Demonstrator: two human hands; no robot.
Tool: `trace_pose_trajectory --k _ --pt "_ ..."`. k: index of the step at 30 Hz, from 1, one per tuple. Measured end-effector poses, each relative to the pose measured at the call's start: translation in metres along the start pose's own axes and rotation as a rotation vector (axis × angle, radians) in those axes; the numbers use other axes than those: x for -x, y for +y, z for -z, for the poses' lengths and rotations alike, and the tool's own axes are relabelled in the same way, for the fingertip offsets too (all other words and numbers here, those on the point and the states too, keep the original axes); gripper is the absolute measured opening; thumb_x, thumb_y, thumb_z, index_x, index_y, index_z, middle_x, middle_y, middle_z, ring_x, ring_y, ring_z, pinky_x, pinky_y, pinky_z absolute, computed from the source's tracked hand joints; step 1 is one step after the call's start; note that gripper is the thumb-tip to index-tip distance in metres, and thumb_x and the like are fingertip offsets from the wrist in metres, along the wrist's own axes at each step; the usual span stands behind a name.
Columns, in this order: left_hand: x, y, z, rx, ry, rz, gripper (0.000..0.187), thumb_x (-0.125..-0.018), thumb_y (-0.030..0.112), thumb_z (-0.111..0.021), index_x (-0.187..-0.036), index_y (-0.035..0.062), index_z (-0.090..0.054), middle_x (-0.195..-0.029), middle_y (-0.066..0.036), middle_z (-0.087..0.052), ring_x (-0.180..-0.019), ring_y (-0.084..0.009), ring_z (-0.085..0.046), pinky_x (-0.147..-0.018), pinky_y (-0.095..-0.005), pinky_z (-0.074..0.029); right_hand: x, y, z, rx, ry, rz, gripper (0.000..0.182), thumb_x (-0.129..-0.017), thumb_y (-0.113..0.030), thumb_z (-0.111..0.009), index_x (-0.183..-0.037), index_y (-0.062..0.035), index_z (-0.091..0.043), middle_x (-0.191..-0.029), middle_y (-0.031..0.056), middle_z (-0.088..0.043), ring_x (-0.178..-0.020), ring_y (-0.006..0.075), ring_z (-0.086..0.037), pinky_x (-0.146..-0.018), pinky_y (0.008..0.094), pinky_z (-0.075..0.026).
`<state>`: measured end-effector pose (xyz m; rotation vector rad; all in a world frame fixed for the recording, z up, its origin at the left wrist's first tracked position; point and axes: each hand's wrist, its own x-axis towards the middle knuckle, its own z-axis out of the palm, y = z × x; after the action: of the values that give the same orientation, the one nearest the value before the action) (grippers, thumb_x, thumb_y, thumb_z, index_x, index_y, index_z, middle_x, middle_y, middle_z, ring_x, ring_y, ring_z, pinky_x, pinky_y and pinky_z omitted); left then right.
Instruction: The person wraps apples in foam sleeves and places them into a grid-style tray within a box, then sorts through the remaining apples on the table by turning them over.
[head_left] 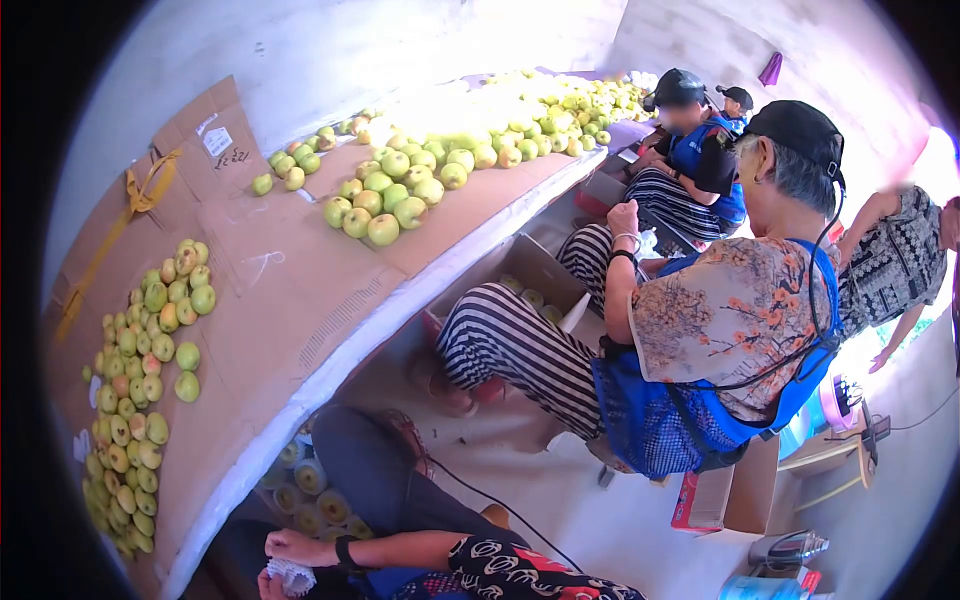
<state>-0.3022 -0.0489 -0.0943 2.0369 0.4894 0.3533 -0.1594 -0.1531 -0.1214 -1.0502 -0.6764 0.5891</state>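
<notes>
At the bottom of the head view, my right hand (297, 548), with a black wristband, is closed at the upper edge of a white foam fruit net (292, 576). My left hand (270, 587), cut off by the lower frame edge, has its fingers wrapped round the same net from the left. Whether fruit sits inside the net cannot be seen. Just above my hands, beside my dark trouser leg, are several net-wrapped apples (310, 476) packed close together.
A cardboard-covered table (300, 290) runs along the wall, bearing heaps of yellow-green apples (130, 400). A co-worker (730, 290) in striped trousers sits beside an open carton (530, 265); other people are behind. A cable (500, 500) crosses the floor near a carton (750, 485).
</notes>
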Motion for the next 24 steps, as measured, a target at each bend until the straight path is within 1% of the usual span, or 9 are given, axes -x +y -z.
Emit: trace_pose_trajectory --k 3,5,9,11,12,14,17,21,24 --pt "0.006 -0.012 0.006 -0.312 -0.025 -0.276 0.035 -0.081 0.009 -0.051 -0.115 -0.0013 -0.049 -0.106 -0.017 -0.053 -0.094 -0.0289 -0.056 -0.078 -0.0400 -0.048 0.002 -0.003 -0.001 0.062 0.003 -0.087 0.033 -0.086 -0.027 -0.050 -0.071 0.0017 -0.053 -0.066 0.0097 -0.054 -0.065 0.0166 -0.051 -0.060 0.0331 -0.041" --pt "-0.001 0.001 0.005 0.995 -0.116 0.472 0.033 -0.084 0.007 -0.046 -0.116 -0.0001 -0.049 -0.107 -0.014 -0.054 -0.096 -0.0265 -0.056 -0.080 -0.0389 -0.049 0.005 -0.002 0.000 0.249 -0.047 -0.146 0.036 -0.087 -0.029 -0.049 -0.068 0.0013 -0.050 -0.065 0.0128 -0.052 -0.061 0.0172 -0.049 -0.057 0.0354 -0.038" --pt "0.000 -0.045 0.012 0.565 -0.052 0.241 0.031 -0.089 0.015 -0.042 -0.117 0.0015 -0.049 -0.110 -0.013 -0.054 -0.095 -0.0243 -0.056 -0.080 -0.0360 -0.049 0.008 0.001 -0.007 0.259 -0.058 -0.127 0.040 -0.086 -0.034 -0.050 -0.069 0.0028 -0.054 -0.068 0.0167 -0.055 -0.066 0.0254 -0.054 -0.062 0.0375 -0.041" --pt "-0.005 -0.011 -0.002 -0.358 0.062 -0.024 0.033 -0.093 0.016 -0.037 -0.120 -0.0005 -0.044 -0.115 -0.014 -0.052 -0.101 -0.0248 -0.053 -0.086 -0.0351 -0.046 0.006 -0.013 0.001 0.298 -0.027 -0.203 0.042 -0.085 -0.036 -0.050 -0.072 0.0036 -0.055 -0.071 0.0177 -0.057 -0.070 0.0260 -0.057 -0.062 0.0381 -0.042" --pt "-0.007 0.015 -0.011 -0.360 0.057 -0.021 0.033 -0.093 0.016 -0.037 -0.120 -0.0005 -0.044 -0.115 -0.014 -0.052 -0.101 -0.0248 -0.053 -0.086 -0.0351 -0.046 0.006 -0.025 0.004 0.295 -0.024 -0.207 0.042 -0.085 -0.036 -0.050 -0.072 0.0036 -0.055 -0.071 0.0177 -0.057 -0.070 0.0260 -0.057 -0.062 0.0381 -0.042" --pt "-0.012 0.062 -0.024 -0.068 0.165 0.280 0.035 -0.094 0.016 -0.035 -0.123 -0.0027 -0.041 -0.119 -0.017 -0.049 -0.109 -0.0258 -0.048 -0.095 -0.0352 -0.039 0.008 -0.057 0.009 0.129 -0.127 -0.167 0.036 -0.082 -0.033 -0.054 -0.077 0.0019 -0.055 -0.070 0.0140 -0.057 -0.069 0.0271 -0.057 -0.064 0.0354 -0.044" --pt "-0.011 0.054 -0.021 0.262 0.198 0.225 0.037 -0.094 0.019 -0.037 -0.122 -0.0048 -0.042 -0.121 -0.019 -0.048 -0.113 -0.0267 -0.045 -0.099 -0.0363 -0.034 0.013 -0.056 0.008 0.200 -0.120 -0.121 0.030 -0.077 -0.028 -0.060 -0.078 0.0015 -0.055 -0.072 0.0130 -0.058 -0.070 0.0262 -0.057 -0.064 0.0342 -0.045" --pt "-0.015 0.028 -0.011 0.317 0.131 0.159 0.038 -0.094 0.020 -0.038 -0.121 -0.0046 -0.043 -0.121 -0.019 -0.047 -0.111 -0.0274 -0.045 -0.097 -0.0368 -0.034 0.011 -0.047 0.007 0.214 -0.066 -0.102 0.026 -0.071 -0.024 -0.064 -0.075 0.0011 -0.058 -0.073 0.0140 -0.061 -0.068 0.0224 -0.059 -0.060 0.0336 -0.046" --pt "-0.022 0.101 -0.014 0.152 0.055 0.276 0.038 -0.093 0.020 -0.039 -0.123 -0.0030 -0.043 -0.122 -0.018 -0.046 -0.112 -0.0276 -0.044 -0.097 -0.0368 -0.034 0.009 -0.032 0.002 0.141 -0.023 -0.145 0.025 -0.071 -0.022 -0.063 -0.075 0.0022 -0.058 -0.067 0.0109 -0.059 -0.066 0.0201 -0.058 -0.059 0.0327 -0.045"
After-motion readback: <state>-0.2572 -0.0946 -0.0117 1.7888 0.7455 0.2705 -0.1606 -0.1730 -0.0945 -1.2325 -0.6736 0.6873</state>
